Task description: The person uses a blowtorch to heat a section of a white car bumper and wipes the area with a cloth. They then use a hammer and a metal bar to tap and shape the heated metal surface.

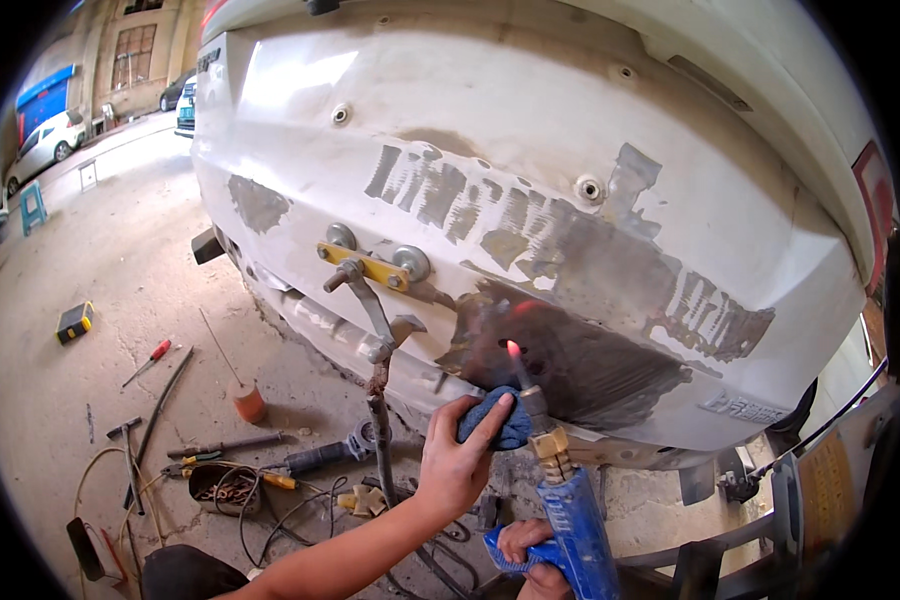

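Observation:
My left hand (454, 458) is closed round a folded dark blue cloth (500, 422), close to the lower part of a white car's rear panel (300, 150). My right hand (532, 550) grips the handle of a blue pistol-grip gun (582, 535) with a brass collar (552, 452). The rod tip (513, 350) of the gun glows red and points at a dark, scorched bare-metal patch (580, 370). Whether the tip touches the panel, I cannot tell. Left of the patch, a yellow bar (365, 266) with round washers is fixed to the panel, with a cable clamp (378, 345) hanging from it.
On the floor lie an angle grinder (340, 450), a hammer (130, 465), a red screwdriver (148, 363) and tangled cables. A tin of copper-coloured pieces (222, 487) stands near an orange oil can (249, 403). Part of a machine (830, 490) is at the right. A blue stool (32, 206) stands far left.

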`<state>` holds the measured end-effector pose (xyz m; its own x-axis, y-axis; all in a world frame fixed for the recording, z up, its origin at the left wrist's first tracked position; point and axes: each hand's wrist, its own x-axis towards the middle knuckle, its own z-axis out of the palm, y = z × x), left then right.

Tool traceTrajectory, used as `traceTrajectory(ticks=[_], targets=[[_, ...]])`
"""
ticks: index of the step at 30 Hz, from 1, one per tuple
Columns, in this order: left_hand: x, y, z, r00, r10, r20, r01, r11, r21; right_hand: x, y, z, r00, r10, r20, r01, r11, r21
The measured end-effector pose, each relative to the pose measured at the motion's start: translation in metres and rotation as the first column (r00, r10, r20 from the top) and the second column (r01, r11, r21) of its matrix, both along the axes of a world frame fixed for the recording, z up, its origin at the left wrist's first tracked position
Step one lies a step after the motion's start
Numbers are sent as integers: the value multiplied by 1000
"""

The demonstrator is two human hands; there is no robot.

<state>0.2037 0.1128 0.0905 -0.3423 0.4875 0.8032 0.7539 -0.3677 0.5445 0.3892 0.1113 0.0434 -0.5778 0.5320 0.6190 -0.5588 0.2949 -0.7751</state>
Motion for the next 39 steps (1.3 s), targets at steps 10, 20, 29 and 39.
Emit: traceTrajectory(ticks=[10, 20, 29, 39], targets=[[-1, -17, -27, 993, -79, 85, 91, 986, -137, -22, -7, 15, 998, -30, -62, 9, 952, -307], [-1, -17, -32, 987, -115, 109, 126, 987, -96, -30, -2, 13, 997, 29, -72, -49, 952, -302], [4, -19, -33, 981, -147, 127, 159, 984, -83, -33, 2, 15, 987, 82, -140, -121, 946, -300], [6, -20, -31, 983, -140, 121, 149, 986, -70, -37, 6, 15, 991, 60, -121, -89, 964, -250]])
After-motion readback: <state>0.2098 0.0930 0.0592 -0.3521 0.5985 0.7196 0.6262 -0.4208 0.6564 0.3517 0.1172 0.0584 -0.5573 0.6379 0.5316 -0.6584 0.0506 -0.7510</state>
